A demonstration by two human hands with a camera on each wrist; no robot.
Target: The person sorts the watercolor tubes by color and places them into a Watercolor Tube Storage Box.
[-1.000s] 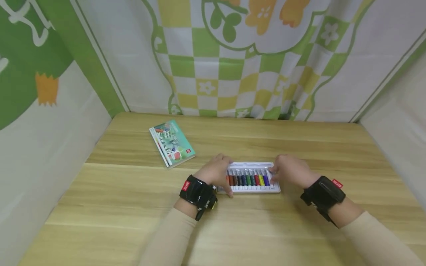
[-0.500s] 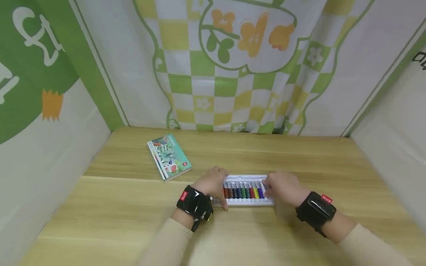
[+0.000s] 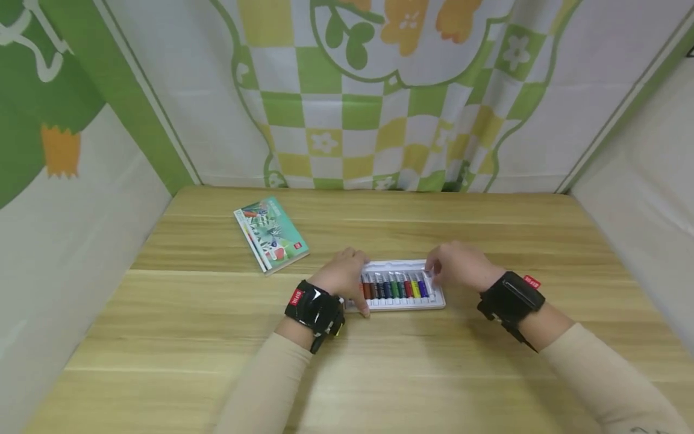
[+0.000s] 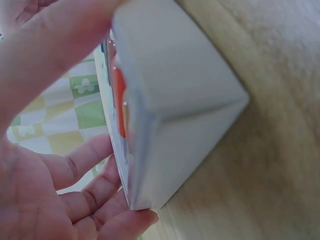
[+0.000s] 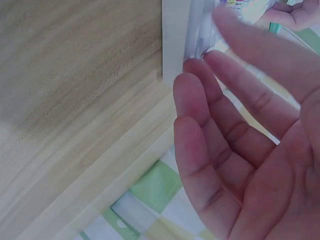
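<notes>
A white tray (image 3: 403, 303) with a row of coloured paint tubes (image 3: 394, 287) lies on the wooden table (image 3: 379, 374). My left hand (image 3: 355, 283) grips the tray's left end, thumb on the near edge and fingers over the far edge. In the left wrist view the thumb (image 4: 55, 50) and curled fingers (image 4: 100, 200) clasp the tray's corner (image 4: 175, 100). My right hand (image 3: 434, 274) is at the tray's far right corner. Its fairly straight fingers (image 5: 200, 100) touch the tray's edge (image 5: 175, 40) beside the tubes.
A green illustrated booklet (image 3: 271, 234) lies at the back left of the table. Patterned green and white cloth walls (image 3: 352, 108) close in the table on three sides. Black camera bands sit on both wrists (image 3: 314, 310).
Both hands stay at the tray's ends. The right hand's fingers have shifted a little toward the tray's far right corner. The camera view has tilted up and back down.
</notes>
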